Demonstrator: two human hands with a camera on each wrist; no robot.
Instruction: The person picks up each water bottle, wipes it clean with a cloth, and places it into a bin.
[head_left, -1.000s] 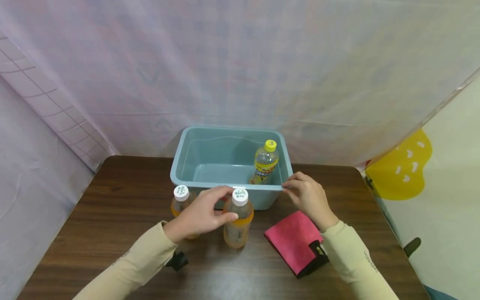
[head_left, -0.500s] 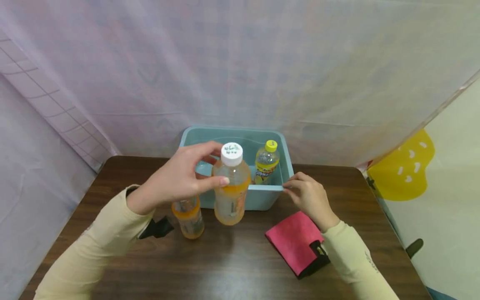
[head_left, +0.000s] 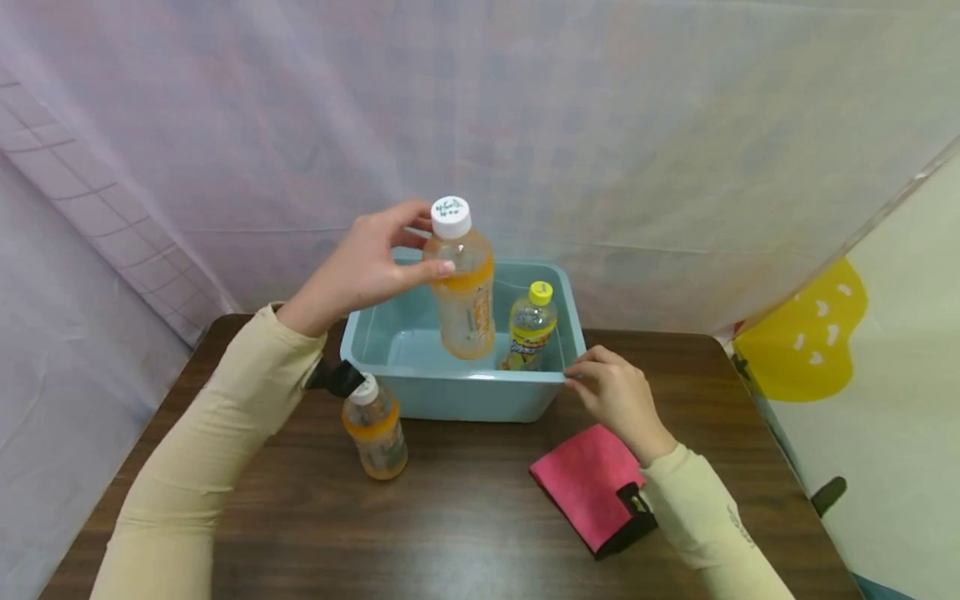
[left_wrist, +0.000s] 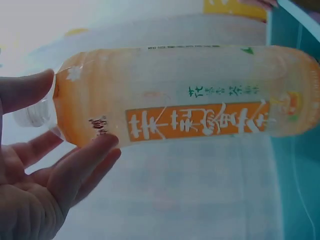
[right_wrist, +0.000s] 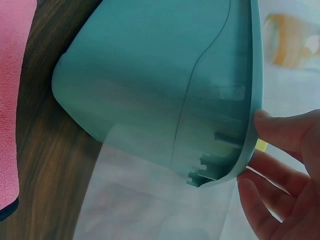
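Note:
My left hand (head_left: 371, 258) grips a clear plastic bottle (head_left: 465, 308) with an orange band and a white cap by its upper part. The bottle hangs upright over the blue-green plastic bin (head_left: 450, 396). In the left wrist view, fingers (left_wrist: 82, 162) and thumb wrap the shoulder of this bottle, whose orange label carries white characters. My right hand (head_left: 615, 396) pinches the bin's front right corner; in the right wrist view its thumb and fingers (right_wrist: 270, 192) hold the rim. Inside the bin at the right stands a yellow-capped bottle (head_left: 531, 329).
A second white-capped bottle (head_left: 378, 437) stands on the dark wooden table (head_left: 450, 542), in front of the bin's left part. A folded pink cloth (head_left: 588, 487) with a black edge lies near my right forearm. A pale curtain (head_left: 480, 125) hangs behind the bin.
My left hand has lifted the orange-banded bottle off the table and carried it up and away from me, over the bin. My right hand has stayed at the bin's corner.

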